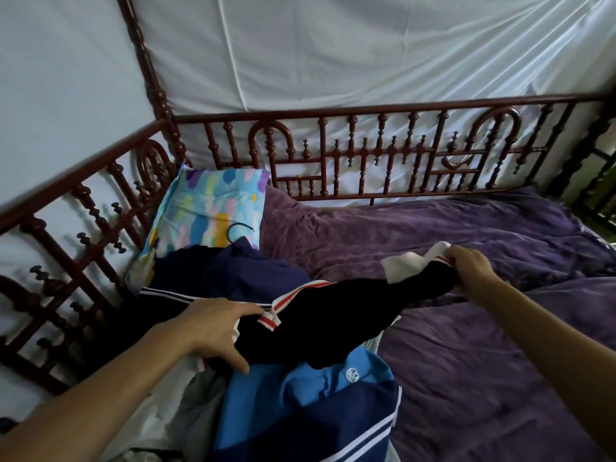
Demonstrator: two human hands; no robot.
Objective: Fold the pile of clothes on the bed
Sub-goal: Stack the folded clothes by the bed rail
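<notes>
Over the pile (301, 400), black garment (333, 311), right hand (470, 269) pinching, left hand (213, 331) pressing

No word, brand or number can be read anywhere in view. The only sign is a small round white badge (352, 375) on the light-blue garment (286, 391) at the front of the pile, and its design is too blurred to make out as letters or figures
</notes>
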